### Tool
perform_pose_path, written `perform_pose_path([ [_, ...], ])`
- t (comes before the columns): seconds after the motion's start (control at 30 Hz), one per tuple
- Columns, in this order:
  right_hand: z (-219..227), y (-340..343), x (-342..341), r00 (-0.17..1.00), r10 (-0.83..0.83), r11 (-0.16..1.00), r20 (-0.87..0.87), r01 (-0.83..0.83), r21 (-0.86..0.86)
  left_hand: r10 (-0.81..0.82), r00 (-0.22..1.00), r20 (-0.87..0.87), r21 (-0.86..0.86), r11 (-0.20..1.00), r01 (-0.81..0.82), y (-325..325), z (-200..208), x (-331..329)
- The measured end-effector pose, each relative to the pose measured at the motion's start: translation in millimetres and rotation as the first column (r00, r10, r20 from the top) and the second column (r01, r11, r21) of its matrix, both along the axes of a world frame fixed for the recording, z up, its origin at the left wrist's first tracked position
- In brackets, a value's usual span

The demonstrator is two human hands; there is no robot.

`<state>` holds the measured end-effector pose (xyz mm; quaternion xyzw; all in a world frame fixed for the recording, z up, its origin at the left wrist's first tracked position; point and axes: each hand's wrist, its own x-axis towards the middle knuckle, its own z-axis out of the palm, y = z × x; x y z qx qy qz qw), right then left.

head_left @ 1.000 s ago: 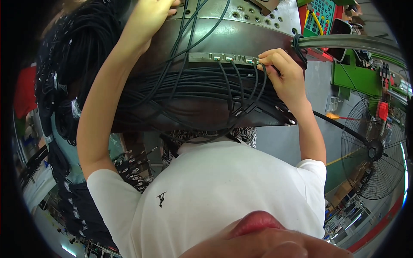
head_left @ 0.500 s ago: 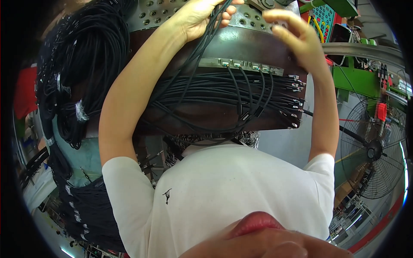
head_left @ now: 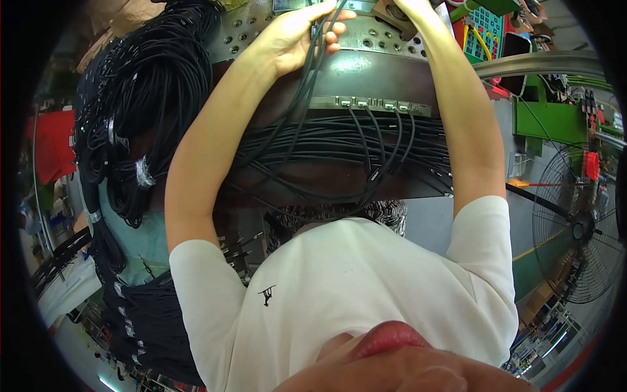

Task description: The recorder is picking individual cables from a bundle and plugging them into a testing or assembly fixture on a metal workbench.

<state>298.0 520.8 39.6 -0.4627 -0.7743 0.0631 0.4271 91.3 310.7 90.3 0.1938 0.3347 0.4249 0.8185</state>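
In my left hand [head_left: 290, 42], near the top edge, a few thin black cables [head_left: 307, 85] pass between thumb and curled fingers and hang down toward the bench. My right hand [head_left: 411, 8] reaches to the upper edge beside a metal block [head_left: 395, 19]; its fingers are mostly cut off by the picture's edge. Below the hands, a narrow metal connector strip [head_left: 377, 104] has several black cables plugged into it. A spread of black cables [head_left: 313, 140] lies across the dark brown bench [head_left: 313, 176], its right ends partly hidden behind my right forearm.
Large bundles of black cable [head_left: 157, 59] hang at the left, tied with clear wrap. Behind the bench is a metal plate with holes [head_left: 245, 32]. A green control panel [head_left: 486, 29] stands at the upper right, a caged fan [head_left: 578, 225] at the right.
My right hand has moved up and left to the metal block, its forearm now covering the right cable ends. The left hand still holds the cables, and the view has shifted slightly.
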Motion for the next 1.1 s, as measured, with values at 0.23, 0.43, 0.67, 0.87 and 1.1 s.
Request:
perform_pose_path([
  [0.23,74.6,-169.6,-23.5,1.0,-0.003,0.96,0.026,0.011,-0.281,0.018,0.971,-0.238,0.066,0.998,-0.002,-73.3,39.6,-11.1],
  [0.43,55.2,-185.9,-9.5,0.929,0.359,0.861,-0.083,-0.365,-0.353,-0.07,0.982,-0.177,-0.04,0.997,0.064,-119.2,53.8,12.8],
  [0.67,81.4,-241.1,-30.5,0.736,0.669,0.655,-0.102,-0.649,-0.386,0.448,0.782,-0.433,0.282,0.892,-0.355,-166.2,91.8,-127.7],
  [0.87,118.0,-244.4,-55.9,0.855,0.47,0.486,-0.22,-0.459,-0.744,0.552,0.812,-0.192,0.47,0.778,-0.418,-148.6,93.7,-168.4],
  [1.1,42.6,-222.8,20.1,0.805,0.474,0.866,0.357,-0.499,-0.026,0.543,0.03,-0.839,0.41,0.668,-0.622,-160.2,41.3,-431.3],
])
